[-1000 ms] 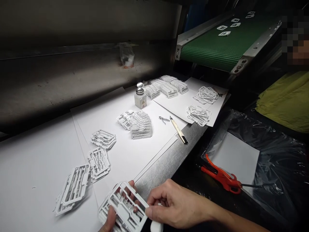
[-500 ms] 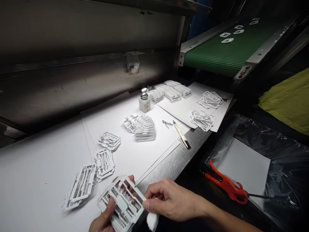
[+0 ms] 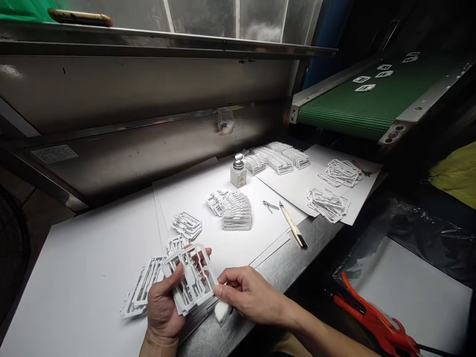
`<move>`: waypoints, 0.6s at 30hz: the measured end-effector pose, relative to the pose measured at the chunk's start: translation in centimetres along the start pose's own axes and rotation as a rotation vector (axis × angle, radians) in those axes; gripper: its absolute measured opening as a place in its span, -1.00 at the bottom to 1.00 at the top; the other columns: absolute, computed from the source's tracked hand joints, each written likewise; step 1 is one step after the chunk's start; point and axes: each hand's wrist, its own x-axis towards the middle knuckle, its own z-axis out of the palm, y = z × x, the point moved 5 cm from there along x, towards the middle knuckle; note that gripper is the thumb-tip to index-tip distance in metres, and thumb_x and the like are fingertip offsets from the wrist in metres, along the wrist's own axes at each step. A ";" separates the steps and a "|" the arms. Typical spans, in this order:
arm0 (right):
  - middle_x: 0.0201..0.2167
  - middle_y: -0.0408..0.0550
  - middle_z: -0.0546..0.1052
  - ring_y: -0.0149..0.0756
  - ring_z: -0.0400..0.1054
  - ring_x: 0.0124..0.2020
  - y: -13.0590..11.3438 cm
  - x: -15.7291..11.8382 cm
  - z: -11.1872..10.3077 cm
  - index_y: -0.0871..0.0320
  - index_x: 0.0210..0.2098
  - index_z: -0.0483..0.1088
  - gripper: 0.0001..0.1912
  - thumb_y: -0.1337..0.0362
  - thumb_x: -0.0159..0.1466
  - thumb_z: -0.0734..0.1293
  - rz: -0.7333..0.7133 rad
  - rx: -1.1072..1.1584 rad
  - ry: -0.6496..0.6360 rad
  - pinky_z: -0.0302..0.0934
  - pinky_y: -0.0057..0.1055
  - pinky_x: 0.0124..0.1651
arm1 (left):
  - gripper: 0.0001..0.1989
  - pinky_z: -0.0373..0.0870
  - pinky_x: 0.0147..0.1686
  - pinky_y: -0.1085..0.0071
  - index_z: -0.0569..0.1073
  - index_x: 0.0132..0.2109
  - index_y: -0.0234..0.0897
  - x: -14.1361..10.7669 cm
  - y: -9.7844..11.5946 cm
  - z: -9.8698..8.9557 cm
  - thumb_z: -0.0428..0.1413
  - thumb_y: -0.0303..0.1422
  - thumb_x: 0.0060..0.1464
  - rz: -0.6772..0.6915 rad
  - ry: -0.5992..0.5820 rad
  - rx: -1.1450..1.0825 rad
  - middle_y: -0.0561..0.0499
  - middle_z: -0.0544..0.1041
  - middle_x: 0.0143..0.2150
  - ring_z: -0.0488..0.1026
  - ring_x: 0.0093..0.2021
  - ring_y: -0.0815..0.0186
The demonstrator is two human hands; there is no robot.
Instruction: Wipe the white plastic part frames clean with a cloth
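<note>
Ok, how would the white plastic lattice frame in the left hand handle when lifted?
The white plastic lattice frame is probably light and stiff: the left hand holds it without visible sag. Its thin bars could snap if forced, and its flat shape shouldn't roll.

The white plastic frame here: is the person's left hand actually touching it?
Touching. The head view shows the left hand holding the white plastic frame, with the fingers curled around and behind it.
</note>
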 end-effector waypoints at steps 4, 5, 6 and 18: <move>-0.67 -0.25 0.17 -0.59 -0.01 -0.66 0.1 0.1 0.1 0.25 -0.44 0.31 -0.74 0.17 0.24 0.24 0.007 0.070 0.004 -0.12 -0.65 -0.62 | -0.60 0.42 -0.16 0.14 0.38 -0.01 -0.42 0.1 -0.1 0.1 0.06 -0.50 -0.06 -0.018 -0.015 -0.011 -0.25 0.52 -0.17 0.48 -0.24 0.02; -0.68 -0.26 0.16 -0.59 -0.01 -0.67 0.1 0.1 0.1 0.25 -0.44 0.31 -0.74 0.16 0.24 0.24 0.008 0.075 0.004 -0.12 -0.66 -0.63 | -0.57 0.41 -0.15 0.14 0.35 0.03 -0.40 0.1 -0.1 0.1 0.06 -0.50 -0.06 -0.021 -0.017 -0.018 -0.24 0.52 -0.17 0.48 -0.24 0.03; -0.68 -0.26 0.15 -0.59 -0.01 -0.67 0.2 0.1 0.0 0.25 -0.44 0.31 -0.74 0.16 0.24 0.24 0.010 0.075 0.006 -0.12 -0.66 -0.63 | -0.53 0.40 -0.13 0.13 0.32 0.07 -0.37 0.2 -0.2 0.1 0.07 -0.50 -0.07 -0.023 -0.020 -0.025 -0.21 0.52 -0.17 0.48 -0.24 0.03; -0.68 -0.25 0.18 -0.58 0.06 -0.66 -0.1 0.1 0.1 0.26 -0.44 0.31 -0.76 0.20 0.24 0.24 -0.013 0.066 0.007 -0.11 -0.67 -0.63 | -0.44 0.37 -0.10 0.11 0.24 0.15 -0.17 0.5 -0.2 -0.2 0.06 -0.48 -0.05 -0.005 -0.085 -0.008 -0.13 0.49 -0.07 0.44 -0.15 0.02</move>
